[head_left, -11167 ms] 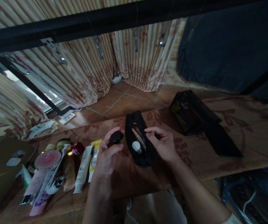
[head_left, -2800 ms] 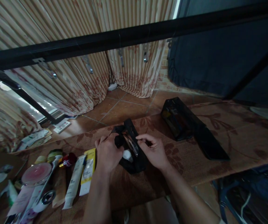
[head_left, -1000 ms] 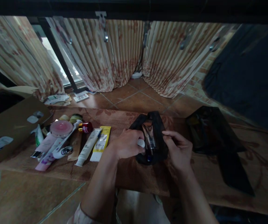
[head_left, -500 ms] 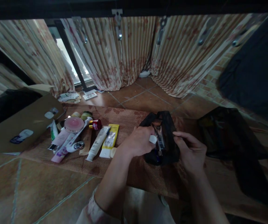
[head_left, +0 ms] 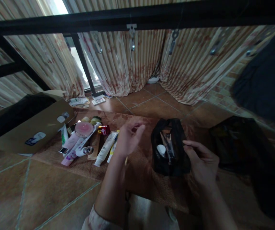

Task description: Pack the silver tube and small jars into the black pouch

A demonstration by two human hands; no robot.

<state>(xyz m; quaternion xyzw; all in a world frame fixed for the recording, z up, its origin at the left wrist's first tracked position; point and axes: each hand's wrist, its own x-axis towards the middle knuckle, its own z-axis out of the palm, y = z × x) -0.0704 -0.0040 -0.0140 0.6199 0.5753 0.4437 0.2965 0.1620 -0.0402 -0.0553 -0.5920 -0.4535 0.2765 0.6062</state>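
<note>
My right hand [head_left: 203, 163] pinches the right rim of a small black mesh pouch [head_left: 184, 164] that stands with its mouth upward. Inside the pouch lie a clear tube-like item with a brown end [head_left: 169, 148] and a small white-lidded jar [head_left: 161, 149]. My left hand [head_left: 130, 139] hovers left of the pouch, thumb and fingers loosely curved and apart, with nothing visible in them. It partly hides a yellow tube [head_left: 112, 150]. Beside it lies a white tube [head_left: 105, 149], then a red jar with a gold band [head_left: 104, 129].
More cosmetics, including a round pink container [head_left: 83, 129], cluster at the left on the reddish-brown cloth [head_left: 80, 169]. A cardboard box [head_left: 39, 127] stands beyond them. Another black mesh bag [head_left: 233, 140] lies at right. A dark bar [head_left: 151, 20] crosses above.
My left hand has come out of the pouch and moved left toward the tubes, leaving the white-lidded jar inside. My right hand keeps hold of the pouch rim. The view has shifted.
</note>
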